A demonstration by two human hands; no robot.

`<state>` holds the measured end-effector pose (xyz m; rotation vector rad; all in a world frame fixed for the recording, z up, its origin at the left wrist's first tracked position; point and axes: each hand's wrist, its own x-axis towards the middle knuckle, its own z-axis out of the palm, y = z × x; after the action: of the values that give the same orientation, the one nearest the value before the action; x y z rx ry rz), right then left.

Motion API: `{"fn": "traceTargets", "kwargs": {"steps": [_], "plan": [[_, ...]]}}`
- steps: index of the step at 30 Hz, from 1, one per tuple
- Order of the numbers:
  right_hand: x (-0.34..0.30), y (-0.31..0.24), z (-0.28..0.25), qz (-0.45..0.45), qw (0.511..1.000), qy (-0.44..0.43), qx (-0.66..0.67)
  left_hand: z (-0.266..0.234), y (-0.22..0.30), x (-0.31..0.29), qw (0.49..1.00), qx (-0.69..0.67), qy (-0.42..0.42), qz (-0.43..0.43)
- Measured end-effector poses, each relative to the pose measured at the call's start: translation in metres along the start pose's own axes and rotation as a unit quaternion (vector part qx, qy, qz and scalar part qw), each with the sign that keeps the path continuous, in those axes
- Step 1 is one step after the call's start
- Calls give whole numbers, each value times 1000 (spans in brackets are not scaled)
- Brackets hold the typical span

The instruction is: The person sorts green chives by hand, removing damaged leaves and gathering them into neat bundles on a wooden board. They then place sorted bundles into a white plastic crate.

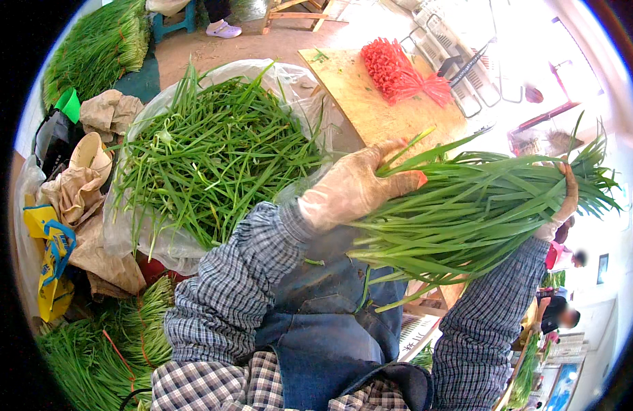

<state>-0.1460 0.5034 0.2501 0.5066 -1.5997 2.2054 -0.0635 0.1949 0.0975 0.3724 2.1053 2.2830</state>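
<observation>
The bunch [460, 212] of long green leaves is held up over the right side of the person's lap [316, 332], lying roughly crosswise between the two hands. The right hand [568, 190] has its fingers wrapped around the bunch toward its right end, closed on it, with leaf tips fanning out beyond. The left hand [347, 186] is at the other end, its thumb, orange at the tip, against the leaves and a few blades rising between thumb and fingers; the other fingers are partly hidden, so how tightly they grip I cannot tell. Both sleeves [224, 294] are finely checked. Left of the bunch, well apart from it, a large heap [220, 151] of loose leaves fills a clear plastic bag [251, 67]. Beyond the hands stands a wooden worktop [354, 103], bearing a bundle of red strips [391, 72] near its far right corner. Along the left side lie beige cloths [77, 188] and a yellow bag [53, 260] with blue handles; below these are stalks [118, 335] with red ties. At the upper left are more piled greens [97, 51], a blue stool [174, 26] and a purple shoe [224, 29]. People at the far right are small and blurred.
</observation>
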Motion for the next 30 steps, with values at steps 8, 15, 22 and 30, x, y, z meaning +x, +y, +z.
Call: {"fn": "traceTargets", "kwargs": {"steps": [8,15,22,30], "plan": [[2,-2,-7,45,998,-39,30,9,-32,-8,983,117,134,48],[9,-8,-43,-11,998,-55,5,-34,-63,-37,944,207,241,84],[25,-24,-74,36,995,-88,6,-151,-70,-118,642,710,258,-129],[10,-14,-36,78,987,-123,61,-27,-6,-31,995,-45,-85,-23]]}}
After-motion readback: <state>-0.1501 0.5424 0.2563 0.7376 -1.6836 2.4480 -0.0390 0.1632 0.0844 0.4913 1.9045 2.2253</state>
